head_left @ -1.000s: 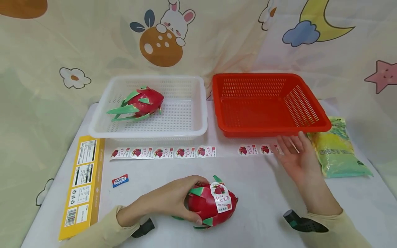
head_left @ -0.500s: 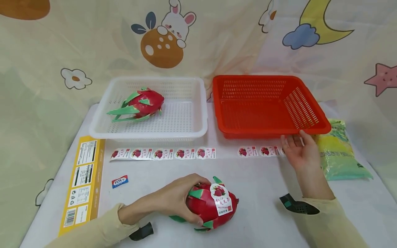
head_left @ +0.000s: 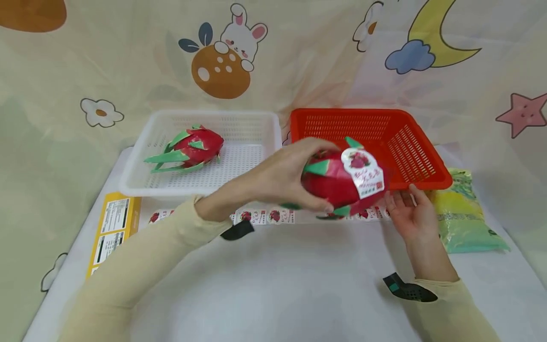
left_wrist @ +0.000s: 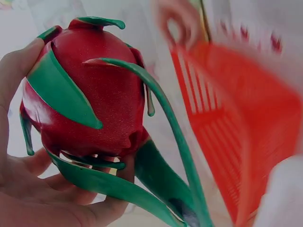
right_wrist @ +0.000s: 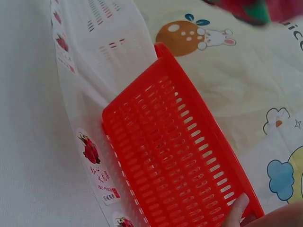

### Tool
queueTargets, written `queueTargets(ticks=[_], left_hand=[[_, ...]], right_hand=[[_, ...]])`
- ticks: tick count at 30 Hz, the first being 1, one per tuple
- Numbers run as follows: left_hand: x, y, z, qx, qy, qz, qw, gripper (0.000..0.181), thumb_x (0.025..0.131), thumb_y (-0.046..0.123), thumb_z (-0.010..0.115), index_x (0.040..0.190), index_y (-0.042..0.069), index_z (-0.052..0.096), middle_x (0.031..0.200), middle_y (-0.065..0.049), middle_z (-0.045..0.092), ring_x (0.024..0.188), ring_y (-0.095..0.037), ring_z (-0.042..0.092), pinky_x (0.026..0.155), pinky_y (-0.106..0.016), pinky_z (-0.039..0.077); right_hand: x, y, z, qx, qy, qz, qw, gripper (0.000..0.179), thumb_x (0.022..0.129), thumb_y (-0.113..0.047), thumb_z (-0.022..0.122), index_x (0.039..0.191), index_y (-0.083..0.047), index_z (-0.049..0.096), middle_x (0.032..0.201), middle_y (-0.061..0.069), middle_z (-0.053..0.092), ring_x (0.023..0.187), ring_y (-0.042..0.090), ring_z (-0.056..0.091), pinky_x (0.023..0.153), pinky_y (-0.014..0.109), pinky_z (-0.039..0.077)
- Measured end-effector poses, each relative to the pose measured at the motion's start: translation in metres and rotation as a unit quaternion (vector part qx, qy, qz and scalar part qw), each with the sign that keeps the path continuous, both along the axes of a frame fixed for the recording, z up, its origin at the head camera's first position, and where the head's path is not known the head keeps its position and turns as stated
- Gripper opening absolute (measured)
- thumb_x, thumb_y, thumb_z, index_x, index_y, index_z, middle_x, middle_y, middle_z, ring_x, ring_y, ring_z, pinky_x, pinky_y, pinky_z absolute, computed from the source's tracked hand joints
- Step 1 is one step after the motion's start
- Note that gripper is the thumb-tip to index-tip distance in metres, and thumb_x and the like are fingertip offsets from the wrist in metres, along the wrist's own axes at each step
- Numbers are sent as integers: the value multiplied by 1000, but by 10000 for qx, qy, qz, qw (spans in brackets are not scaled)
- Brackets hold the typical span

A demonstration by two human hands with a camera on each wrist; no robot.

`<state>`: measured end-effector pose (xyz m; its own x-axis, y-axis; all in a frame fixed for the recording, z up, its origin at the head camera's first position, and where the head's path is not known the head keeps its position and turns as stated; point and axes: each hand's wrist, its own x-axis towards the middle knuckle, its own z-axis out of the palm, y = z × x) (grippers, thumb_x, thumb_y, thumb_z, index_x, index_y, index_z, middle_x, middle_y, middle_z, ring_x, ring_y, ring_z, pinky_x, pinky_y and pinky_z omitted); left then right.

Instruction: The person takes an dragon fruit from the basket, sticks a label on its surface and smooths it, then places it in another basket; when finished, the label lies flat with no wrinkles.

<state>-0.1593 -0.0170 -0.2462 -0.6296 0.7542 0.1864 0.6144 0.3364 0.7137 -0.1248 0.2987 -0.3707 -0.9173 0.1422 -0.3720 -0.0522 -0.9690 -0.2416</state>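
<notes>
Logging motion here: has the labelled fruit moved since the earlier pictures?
Yes: the labelled fruit, in the left hand, has moved forward and right, toward the red basket.

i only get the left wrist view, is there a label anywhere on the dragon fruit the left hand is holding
Observer: Yes. The head view shows a white sticker with a printed fruit picture on the held dragon fruit, on a side turned away from your camera.

Operator: ok and is that the only fruit out there

Observer: No. The head view also shows a second dragon fruit lying in the white basket, with its long green leaf tips pointing toward the left of that view.
</notes>
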Motion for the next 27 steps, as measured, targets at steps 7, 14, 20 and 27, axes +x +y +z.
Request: queueTargets(ticks=[7, 14, 20, 27], left_hand=[[-83, 60, 5, -324, 21, 240, 9992, 89, 71, 38, 85, 143, 17, 36, 142, 4, 44, 129, -7, 38, 86, -17, 51], [-133, 108, -11, -536, -322, 431, 9971, 90, 72, 38, 84, 144, 17, 34, 143, 3, 43, 127, -7, 39, 88, -15, 49], [-154, 131, -28, -786, -312, 585, 9947, 85, 74, 35, 83, 143, 16, 37, 143, 3, 44, 127, -8, 40, 89, -16, 49], [-171, 142, -56, -994, -855, 965, 9867, 85, 77, 31, 82, 146, 17, 35, 143, 3, 44, 125, -10, 41, 89, -19, 51]], right_hand=[[2, -1, -3, 26, -45, -73, 10000, 63, 91, -2, 63, 130, -47, 43, 129, -1, 60, 127, 14, 52, 109, 41, 42], [2, -1, -4, 241, 51, -53, 9997, 67, 92, -3, 61, 131, -53, 40, 129, -2, 59, 127, 14, 51, 111, 40, 40], [2, 0, -4, 214, 70, 3, 9997, 66, 93, -3, 60, 130, -53, 39, 128, -1, 59, 127, 15, 52, 110, 41, 41], [2, 3, -3, 327, 170, 56, 9993, 67, 93, -3, 59, 131, -54, 37, 129, -1, 58, 126, 16, 52, 104, 44, 47]])
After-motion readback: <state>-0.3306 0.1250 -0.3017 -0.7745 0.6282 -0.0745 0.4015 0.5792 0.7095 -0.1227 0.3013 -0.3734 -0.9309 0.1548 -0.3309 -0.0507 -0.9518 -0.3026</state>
